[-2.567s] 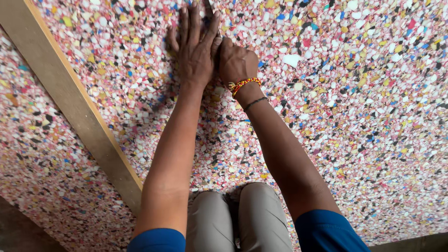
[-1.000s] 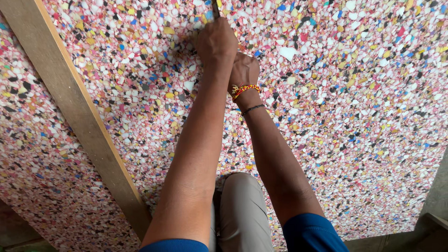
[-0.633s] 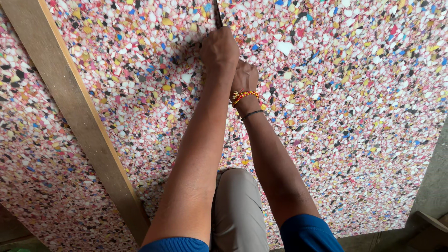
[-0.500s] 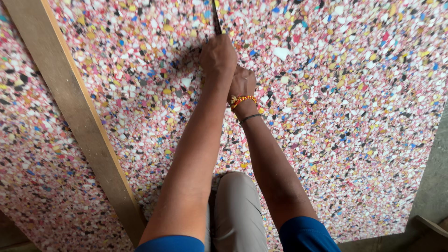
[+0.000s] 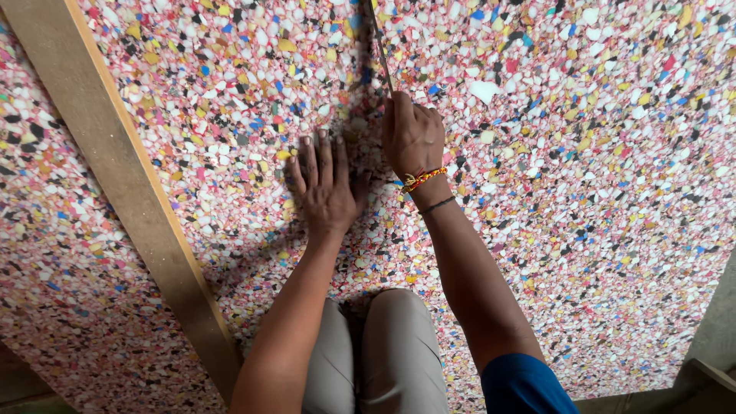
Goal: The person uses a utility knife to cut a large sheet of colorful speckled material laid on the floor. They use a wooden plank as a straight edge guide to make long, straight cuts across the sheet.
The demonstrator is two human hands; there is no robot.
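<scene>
The person is kneeling on a broad sheet of rebonded foam, a slab of pressed multicoloured chips in pink, white, yellow, blue and black. The knees, in grey trousers, are showing at 6 o'clock.

Change noted: a second ago the left hand was stretched far forward, crossing over the right near the top of the sheet. It has now drawn back, and the left hand is lying flat on the foam, fingers spread and pressing down, holding nothing. In my judgement it is now steadying the sheet beside the cut line rather than helping on the tool.

The right hand, with an orange thread bracelet and a dark band at the wrist, is sitting just at 2 o'clock from the left. Its grip is pressed together around the handle of a thin dark blade, which is running from the fist toward 12 o'clock and lying along the foam. A faint seam is following the same line. Whether the foam is cut through there, I cannot tell.

Surface and room: a long wooden batten is lying diagonally across the foam, running from 11 o'clock down to 7 o'clock, well apart from both hands. Foam is continuing beyond it at 9 o'clock. A strip of bare grey floor is showing at 4 o'clock.
</scene>
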